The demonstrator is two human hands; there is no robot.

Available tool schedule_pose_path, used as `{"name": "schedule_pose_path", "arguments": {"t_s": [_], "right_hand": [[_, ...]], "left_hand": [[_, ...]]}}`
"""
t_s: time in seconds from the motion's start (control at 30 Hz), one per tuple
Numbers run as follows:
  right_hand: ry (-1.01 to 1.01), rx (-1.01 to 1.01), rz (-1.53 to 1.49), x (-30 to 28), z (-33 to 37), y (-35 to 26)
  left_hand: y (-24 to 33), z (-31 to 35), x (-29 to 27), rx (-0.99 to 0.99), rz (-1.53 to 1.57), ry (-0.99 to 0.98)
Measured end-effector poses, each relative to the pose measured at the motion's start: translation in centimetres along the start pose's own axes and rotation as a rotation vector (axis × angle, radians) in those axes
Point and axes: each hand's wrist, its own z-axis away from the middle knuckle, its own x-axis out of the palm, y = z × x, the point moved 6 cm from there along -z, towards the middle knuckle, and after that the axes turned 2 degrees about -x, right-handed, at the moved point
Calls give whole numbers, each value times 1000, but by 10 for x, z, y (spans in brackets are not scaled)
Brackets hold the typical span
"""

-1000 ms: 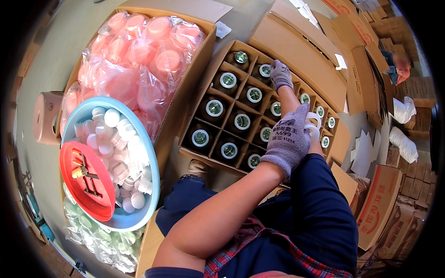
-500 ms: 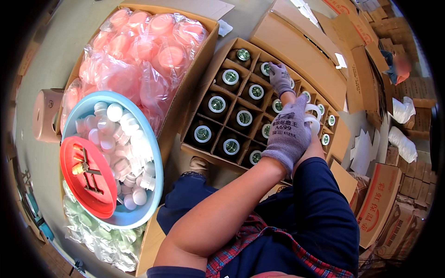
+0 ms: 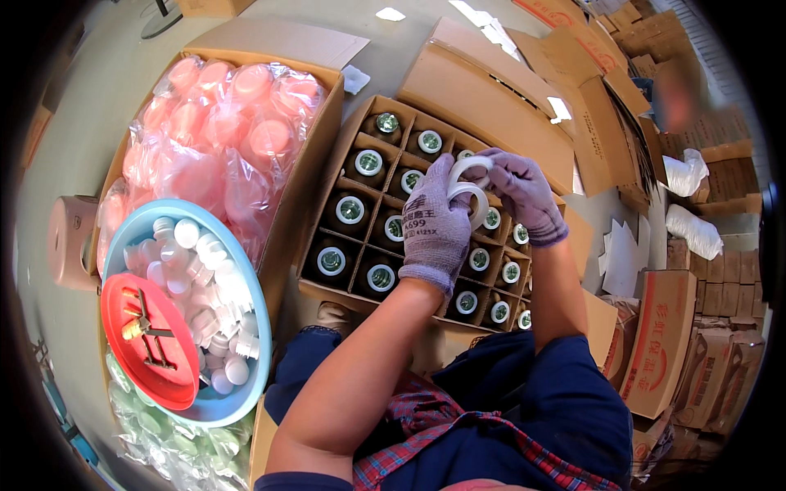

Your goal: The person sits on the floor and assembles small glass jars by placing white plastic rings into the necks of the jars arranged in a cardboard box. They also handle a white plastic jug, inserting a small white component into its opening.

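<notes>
White rings hang from my left hand, whose gloved fingers are closed on them. My right hand, in a matching grey-purple glove, has its bent fingertips at the upper ring and seems to pinch it. Both hands are over a divided cardboard carton of upright bottles. Each cell holds a dark bottle with a greenish glass mouth, such as the near-left bottle; most mouths have a white ring around them. My hands hide several bottles in the middle.
Left of the carton stands a box of pink plastic parts in clear bags. A blue basin of white caps and a red dish with metal fittings sit nearby. Opened cartons lie behind; another person is at far right.
My right hand has come back from the far bottles to meet the rings at my left hand. My left hand has shifted left in view, and the view itself has moved.
</notes>
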Motion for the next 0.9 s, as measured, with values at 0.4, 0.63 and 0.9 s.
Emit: {"name": "schedule_pose_path", "arguments": {"t_s": [0.4, 0.63, 0.9], "right_hand": [[313, 123, 497, -16, -162, 188], [344, 200, 1331, -24, -221, 215], [359, 216, 1406, -31, -205, 202]], "left_hand": [[0, 7, 5, -50, -64, -60], [4, -2, -8, 5, -1, 30], [6, -5, -6, -7, 15, 1]]}}
